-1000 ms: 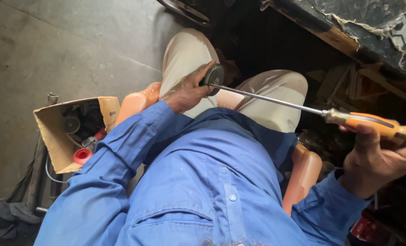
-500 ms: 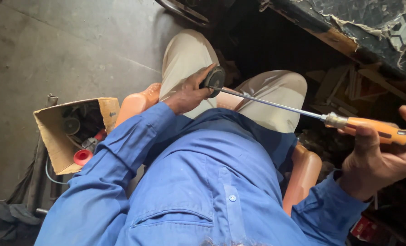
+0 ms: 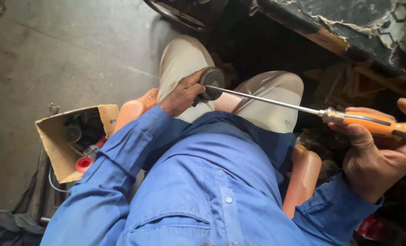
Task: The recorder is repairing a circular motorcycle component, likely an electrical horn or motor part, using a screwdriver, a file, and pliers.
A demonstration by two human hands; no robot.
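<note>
On the concrete floor at far left, an open cardboard box sits with small parts inside, a red cap among them, near the person's elbow. Further right, the left hand is closed around a dark round part, steadying it above the knee of the beige trousers, apparently so the tool's tip can bear on it. From that part a long screwdriver runs rightward across the lap — a thin bright steel shaft ending in an orange handle with a dark stripe. At far right, the right hand cradles the handle with fingers curled loosely under it and the thumb raised, keeping the shaft aimed at the part. An orange plastic seat shows beneath the blue shirt.
</note>
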